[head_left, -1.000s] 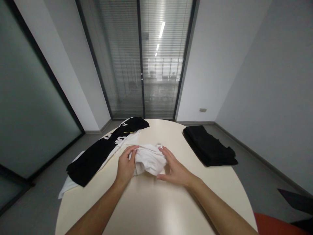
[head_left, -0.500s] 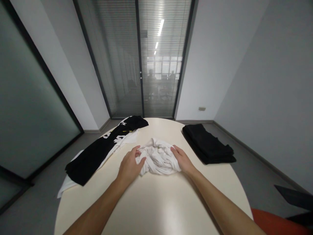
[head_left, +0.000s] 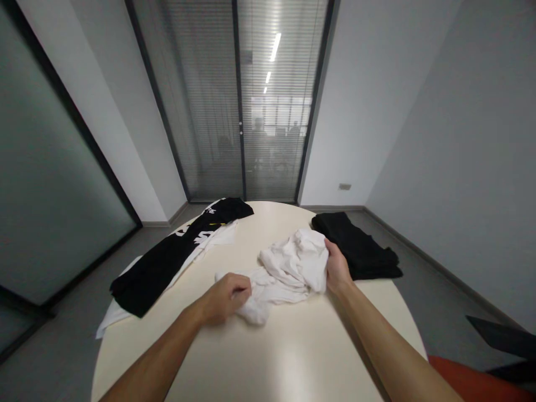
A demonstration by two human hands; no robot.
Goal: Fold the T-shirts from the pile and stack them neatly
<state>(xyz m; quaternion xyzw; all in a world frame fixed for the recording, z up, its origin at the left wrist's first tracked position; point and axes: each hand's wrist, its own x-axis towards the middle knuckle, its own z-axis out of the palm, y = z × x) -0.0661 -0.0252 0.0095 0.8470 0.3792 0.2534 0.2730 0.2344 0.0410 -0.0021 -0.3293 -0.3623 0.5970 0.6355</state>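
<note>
A crumpled white cloth garment (head_left: 295, 265) lies in the middle of the round table, its exact kind hidden by the folds. My left hand (head_left: 226, 298) is closed on its left end, slightly blurred, with a bit of fabric showing on either side of the fist. At the bunched right side, my right hand (head_left: 337, 265) grips the edge, fingers behind the cloth. This right part is lifted into a loose heap, while a flatter strip runs left toward my other hand.
On the left of the cream table (head_left: 259, 363) lie black printed clothes (head_left: 167, 265) over white ones (head_left: 221, 234). Folded black clothes (head_left: 355, 245) sit at the right edge, close to my right hand. A red chair (head_left: 469, 382) stands at lower right.
My right hand has moved right and lifted its side of the white garment. My left hand has closed and come lower, drawing the left end out, so the bundle is now stretched wider.
</note>
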